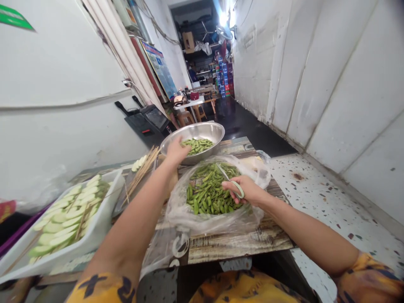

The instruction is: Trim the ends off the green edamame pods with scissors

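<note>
My right hand [241,190] is closed round the pale green handles of a pair of scissors [223,170]. The metal blades point up and away, above green soybean pods [206,191] heaped in an open clear plastic bag [176,210]. At the left side of a wide steel bowl [217,134], my left hand [178,151] reaches over the rim with its fingers apart, slightly blurred. I see nothing held in it. More green pods [198,145] lie in the bowl beside those fingers.
Left of my left arm, a white tray [115,187] holds skewered pale green vegetable slices [65,223]. Bare wooden skewers [140,174] lie on a dark tray near the bowl. Beneath is a wood-patterned table [240,244]. A black machine [151,122] stands behind, by the wall.
</note>
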The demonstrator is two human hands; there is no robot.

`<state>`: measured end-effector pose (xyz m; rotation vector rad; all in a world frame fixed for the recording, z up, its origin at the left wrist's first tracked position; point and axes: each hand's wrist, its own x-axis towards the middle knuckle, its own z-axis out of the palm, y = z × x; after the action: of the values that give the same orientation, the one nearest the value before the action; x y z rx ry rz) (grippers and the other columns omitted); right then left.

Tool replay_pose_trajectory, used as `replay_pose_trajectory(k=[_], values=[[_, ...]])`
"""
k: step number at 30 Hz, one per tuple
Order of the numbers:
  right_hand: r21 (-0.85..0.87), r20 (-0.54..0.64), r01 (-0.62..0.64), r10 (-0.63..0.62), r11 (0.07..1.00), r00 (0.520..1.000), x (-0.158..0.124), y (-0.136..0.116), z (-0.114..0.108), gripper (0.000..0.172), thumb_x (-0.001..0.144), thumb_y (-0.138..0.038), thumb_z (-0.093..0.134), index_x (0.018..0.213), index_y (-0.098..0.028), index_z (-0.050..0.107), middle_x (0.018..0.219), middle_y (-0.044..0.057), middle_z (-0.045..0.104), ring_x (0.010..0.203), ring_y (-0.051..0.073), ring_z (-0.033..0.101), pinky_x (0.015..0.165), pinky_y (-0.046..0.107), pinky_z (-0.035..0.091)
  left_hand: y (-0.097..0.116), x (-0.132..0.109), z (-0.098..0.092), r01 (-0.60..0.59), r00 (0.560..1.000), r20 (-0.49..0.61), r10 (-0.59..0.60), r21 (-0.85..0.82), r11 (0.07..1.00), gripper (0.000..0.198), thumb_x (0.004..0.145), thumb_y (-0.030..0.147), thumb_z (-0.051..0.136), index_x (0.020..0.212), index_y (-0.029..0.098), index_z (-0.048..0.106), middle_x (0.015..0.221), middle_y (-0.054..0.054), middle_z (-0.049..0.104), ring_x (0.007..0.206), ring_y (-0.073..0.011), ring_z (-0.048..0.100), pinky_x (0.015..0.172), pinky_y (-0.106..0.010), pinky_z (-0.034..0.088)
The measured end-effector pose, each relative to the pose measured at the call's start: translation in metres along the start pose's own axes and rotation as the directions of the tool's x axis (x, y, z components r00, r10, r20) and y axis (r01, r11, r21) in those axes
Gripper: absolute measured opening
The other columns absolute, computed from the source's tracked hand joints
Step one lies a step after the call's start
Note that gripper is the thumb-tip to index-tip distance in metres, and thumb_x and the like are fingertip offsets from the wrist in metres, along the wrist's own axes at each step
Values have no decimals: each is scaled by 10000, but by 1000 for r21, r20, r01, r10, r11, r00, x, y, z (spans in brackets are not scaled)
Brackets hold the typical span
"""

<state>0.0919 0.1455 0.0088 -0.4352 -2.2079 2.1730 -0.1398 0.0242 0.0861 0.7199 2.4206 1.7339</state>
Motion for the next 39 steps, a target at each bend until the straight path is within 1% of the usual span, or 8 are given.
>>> replay_pose_trajectory(k=[3, 6, 12, 16, 20, 24, 28, 39], values=[[13, -26, 2, -1, 1000, 1000, 3, 1, 0, 353, 770, -474, 615, 717, -125, 598, 421, -55, 499, 293, 46, 439, 243, 137, 230, -29, -36, 8, -122, 888, 455, -68, 374, 919, 309, 681, 286, 625, 947, 141, 683, 735, -44, 679, 635, -163, 603, 641, -260, 445], [-1, -21, -6, 6, 1000, 1000, 4, 3, 2, 359, 758, -482, 627, 702, -129, 593, 419, -52, 506, 295, 49, 445, 243, 138, 236, -53, -57, 17, -308, 813, 572, -106, 578, 755, 172, 627, 234, 650, 767, 158, 716, 701, -47, 686, 640, -180, 599, 622, -263, 418], [-13, 42, -3, 4, 1000, 999, 5, 8, 1, 410, 724, -546, 636, 722, -138, 600, 432, -49, 520, 317, 63, 477, 247, 141, 241, -68, -61, 19, -337, 818, 573, -54, 553, 762, 145, 655, 227, 626, 752, 153, 703, 683, -61, 676, 643, -189, 597, 612, -272, 408], [-39, 162, -7, 13, 999, 987, 6, 13, 2, 440, 723, -571, 622, 665, -140, 557, 452, -35, 538, 327, 76, 485, 247, 154, 256, -55, -76, 16, -88, 863, 502, -58, 263, 961, 286, 761, 351, 521, 877, 145, 683, 763, -60, 678, 580, -147, 563, 533, -246, 403], [-64, 192, 19, -6, 998, 981, 3, 13, 4, 458, 681, -570, 662, 608, -146, 505, 475, -27, 543, 337, 84, 487, 251, 164, 283, -39, -99, 22, 39, 860, 504, -76, 84, 996, 288, 747, 416, 561, 780, 158, 685, 611, -4, 609, 461, -96, 459, 457, -213, 333], [-96, 200, 30, -10, 995, 980, -1, 7, 4, 476, 665, -583, 668, 588, -146, 495, 478, -23, 539, 346, 87, 492, 256, 165, 298, -33, -112, 29, 14, 916, 395, -73, 151, 988, 296, 753, 429, 557, 715, 164, 684, 476, 28, 523, 405, -91, 415, 436, -212, 298], [-118, 115, 38, -24, 992, 993, -3, 2, 3, 479, 666, -597, 659, 602, -151, 496, 472, -26, 541, 339, 83, 481, 263, 165, 304, -36, -114, 28, -45, 977, 215, -2, 213, 976, 324, 749, 436, 563, 820, 150, 699, 623, -17, 655, 463, -111, 482, 468, -223, 343], [-244, 221, 75, -20, 967, 975, -8, 0, -1, 494, 686, -598, 636, 541, -138, 527, 400, -19, 525, 293, 65, 409, 286, 169, 296, -33, -123, 25, -103, 986, 151, 68, 237, 966, 337, 713, 392, 622, 910, 133, 709, 813, -76, 726, 710, -190, 642, 664, -284, 474]])
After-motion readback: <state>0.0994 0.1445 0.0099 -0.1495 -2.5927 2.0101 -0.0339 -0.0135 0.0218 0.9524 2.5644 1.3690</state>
